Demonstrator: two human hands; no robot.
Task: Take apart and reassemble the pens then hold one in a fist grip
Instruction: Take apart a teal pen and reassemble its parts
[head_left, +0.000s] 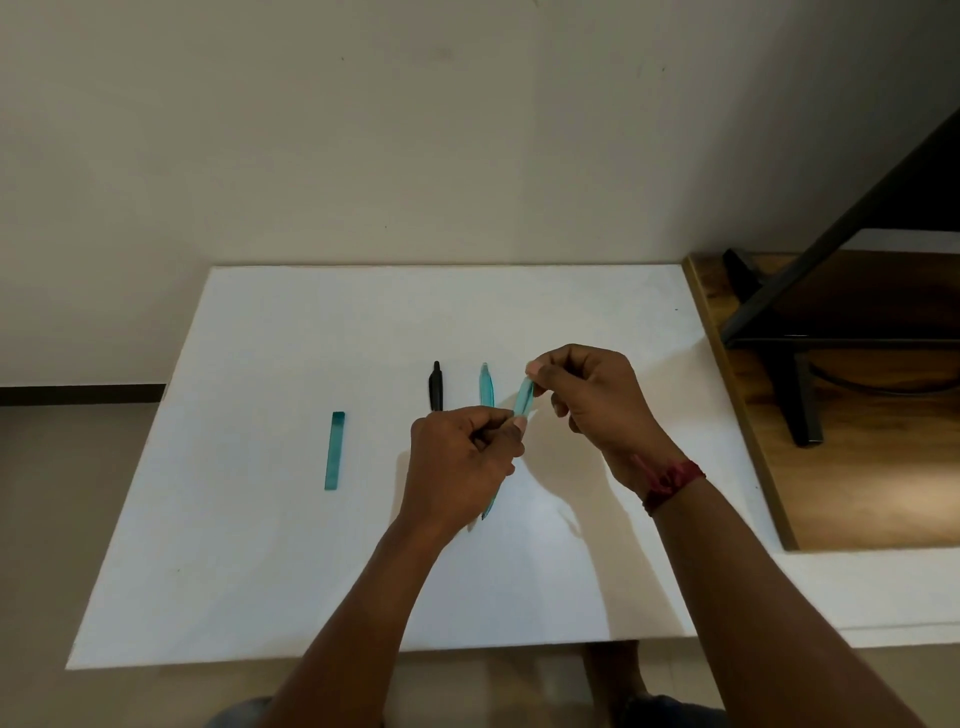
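Note:
Above the white table (260, 545), both my hands hold a translucent teal pen (523, 397) slanting up to the right. My left hand (460, 467) grips its lower part, and the pen's lower end (488, 506) sticks out below that hand. My right hand (592, 400) pinches the upper end between thumb and fingers. On the table behind the hands lie a black pen (436, 385) and another teal pen (486, 387), both partly hidden by my left hand. A loose teal cap (335, 450) lies on the table further left.
A wooden board (857, 467) with a black metal stand (800, 395) on it adjoins the table on the right. A pale wall (363, 130) rises right behind the table. My legs show below the table's near edge.

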